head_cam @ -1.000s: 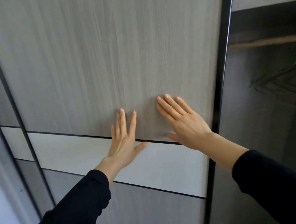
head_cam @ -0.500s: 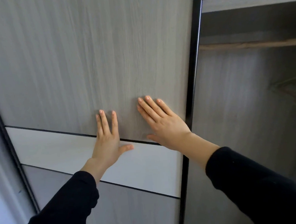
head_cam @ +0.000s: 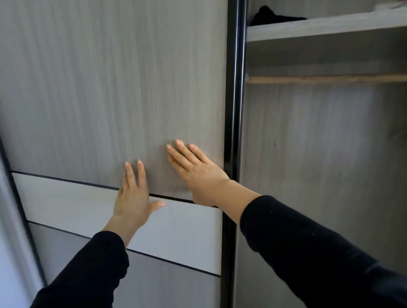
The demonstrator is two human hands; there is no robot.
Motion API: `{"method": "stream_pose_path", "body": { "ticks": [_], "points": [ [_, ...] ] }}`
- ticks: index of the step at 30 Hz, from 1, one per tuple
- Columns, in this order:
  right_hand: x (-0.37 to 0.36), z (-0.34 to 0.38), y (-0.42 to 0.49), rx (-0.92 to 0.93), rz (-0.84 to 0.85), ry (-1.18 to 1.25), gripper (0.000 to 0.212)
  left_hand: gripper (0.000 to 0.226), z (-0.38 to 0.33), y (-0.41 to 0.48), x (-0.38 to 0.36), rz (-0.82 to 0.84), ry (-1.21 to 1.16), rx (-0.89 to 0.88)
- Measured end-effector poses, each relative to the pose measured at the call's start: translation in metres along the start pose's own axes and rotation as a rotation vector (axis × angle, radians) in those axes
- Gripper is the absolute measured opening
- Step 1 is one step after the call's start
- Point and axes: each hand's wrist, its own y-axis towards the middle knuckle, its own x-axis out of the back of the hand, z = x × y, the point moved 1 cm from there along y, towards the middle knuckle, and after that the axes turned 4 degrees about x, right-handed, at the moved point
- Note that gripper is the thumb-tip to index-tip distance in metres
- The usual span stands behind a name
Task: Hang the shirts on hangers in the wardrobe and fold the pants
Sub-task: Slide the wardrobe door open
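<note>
Left hand (head_cam: 131, 201) & right hand (head_cam: 200, 175) lie flat, fingers straight, holding nothing, on sliding wardrobe door (head_cam: 97, 77); panel prob. heavy, stiff, slick, no handle seen, so push w/ palm friction near black edge frame (head_cam: 236, 104) just right of right hand; hanging rail (head_cam: 336, 80) beyond, upper right.

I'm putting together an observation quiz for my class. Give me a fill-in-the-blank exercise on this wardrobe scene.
1. The left hand and the right hand both press flat on the sliding ____.
2. In the open wardrobe, the wooden rail runs ____ the shelf.
3. The garment lying on that shelf is ____ in colour.
4. The hand nearer the open side is the ____ one.

Missing words: door; below; black; right
</note>
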Motion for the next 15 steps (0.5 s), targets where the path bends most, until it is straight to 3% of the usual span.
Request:
{"method": "stream_pose_path", "body": {
  "ticks": [5,8,11,15],
  "points": [
    [0.003,-0.001,0.0,0.048,0.036,0.028,0.081,0.113,-0.005,-0.004,0.006,0.015,-0.063,0.033],
    [0.014,-0.011,-0.007,0.075,0.008,0.215,0.073,0.095,-0.017,-0.011,0.011,-0.008,-0.214,0.035],
    [0.029,-0.035,-0.037,-0.004,-0.192,0.374,0.061,0.074,-0.051,-0.02,0.022,-0.206,-0.409,-0.07],
    [0.029,-0.088,-0.103,-0.197,-0.44,0.373,0.042,0.059,-0.135,-0.024,0.043,-0.443,-0.639,-0.291]
  ]
}}
